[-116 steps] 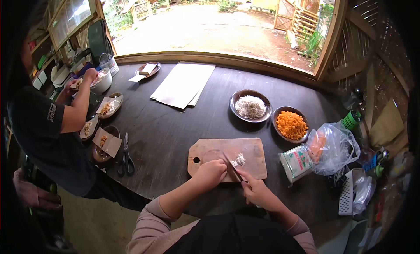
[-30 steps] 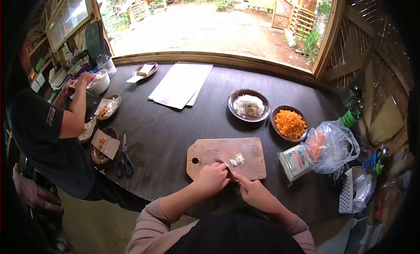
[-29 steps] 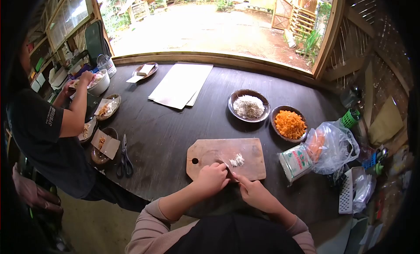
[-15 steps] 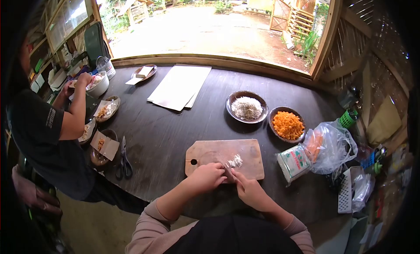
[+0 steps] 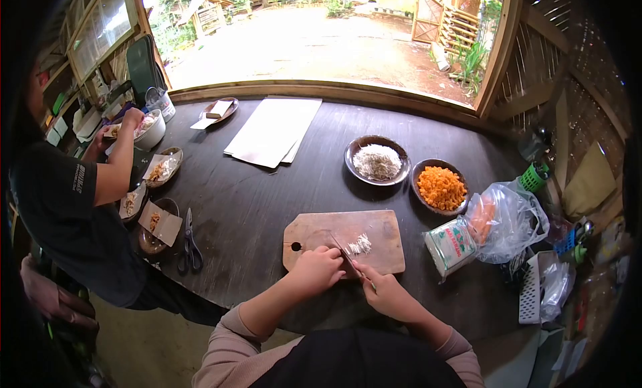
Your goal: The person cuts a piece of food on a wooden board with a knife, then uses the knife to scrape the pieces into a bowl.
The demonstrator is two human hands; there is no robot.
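Observation:
A wooden cutting board [image 5: 301, 229] lies on the dark table near its front edge. My right hand [image 5: 386, 293] is closed round the handle of a knife [image 5: 346, 253], whose blade slants up and left over the board. Small white cut strips [image 5: 360, 244] lie just right of the blade. On the left side of the blade my left hand [image 5: 317, 270] rests on the board with bent fingers; whatever lies under them is hidden. Beyond the board are a bowl of white shreds [image 5: 377, 162] and a bowl of diced orange pieces [image 5: 441, 188].
Right of the board are a white-and-green packet [image 5: 450, 247] and a clear plastic bag [image 5: 506, 221]. Scissors [image 5: 190, 244] and dishes with paper lie left. Paper sheets [image 5: 275, 130] lie farther back. At the far left a person [image 5: 80, 207] reaches toward a white bowl [image 5: 151, 132].
The knife blade has tilted and now shows more clearly above the board. The other person's hand has risen slightly over the white bowl. My hands have barely moved.

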